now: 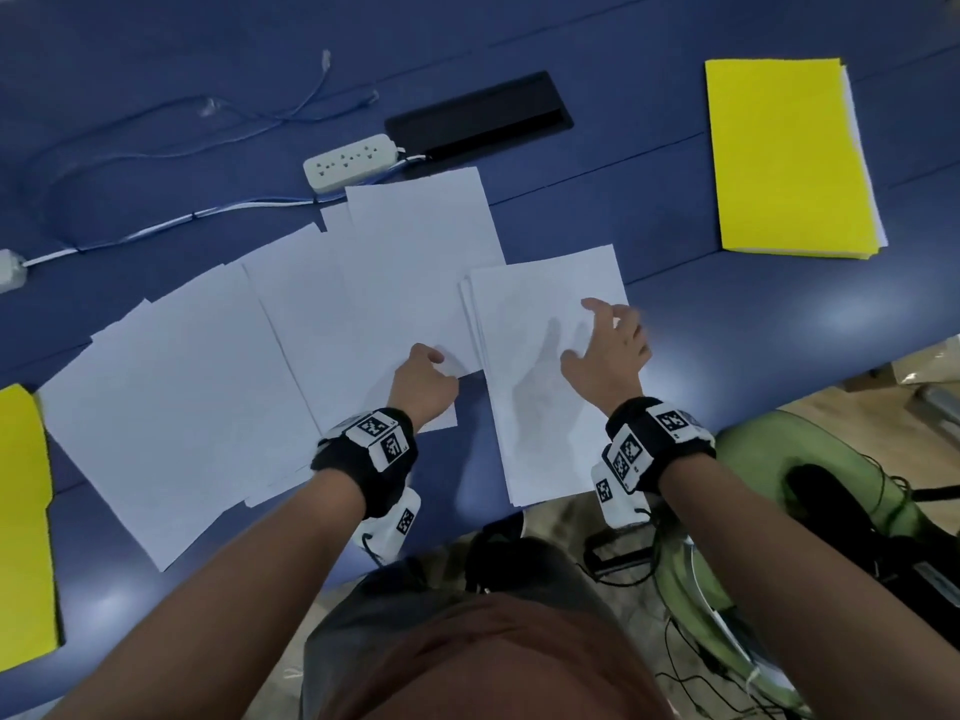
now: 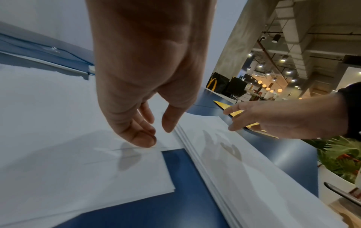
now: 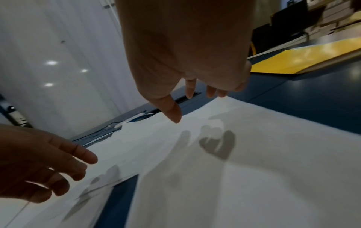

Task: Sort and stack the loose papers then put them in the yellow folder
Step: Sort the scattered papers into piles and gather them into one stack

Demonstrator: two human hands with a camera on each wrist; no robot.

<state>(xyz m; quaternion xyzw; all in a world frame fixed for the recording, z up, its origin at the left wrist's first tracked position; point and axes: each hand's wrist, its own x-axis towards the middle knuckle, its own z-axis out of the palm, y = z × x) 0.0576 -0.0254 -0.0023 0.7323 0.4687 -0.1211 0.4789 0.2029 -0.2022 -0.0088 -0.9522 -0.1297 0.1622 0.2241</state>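
Several loose white sheets lie fanned across the blue table. To their right sits a squared stack of papers, also seen in the wrist views. My left hand hovers with loosely curled fingers over the near corner of a loose sheet, right beside the stack's left edge, holding nothing. Over the stack's far right part my right hand floats with spread fingers, its shadow on the top sheet. A closed yellow folder lies at the far right.
A second yellow folder lies at the left edge. Behind the papers are a white power strip, its cables and a black cable hatch. The stack overhangs the near table edge. A green chair stands at the right.
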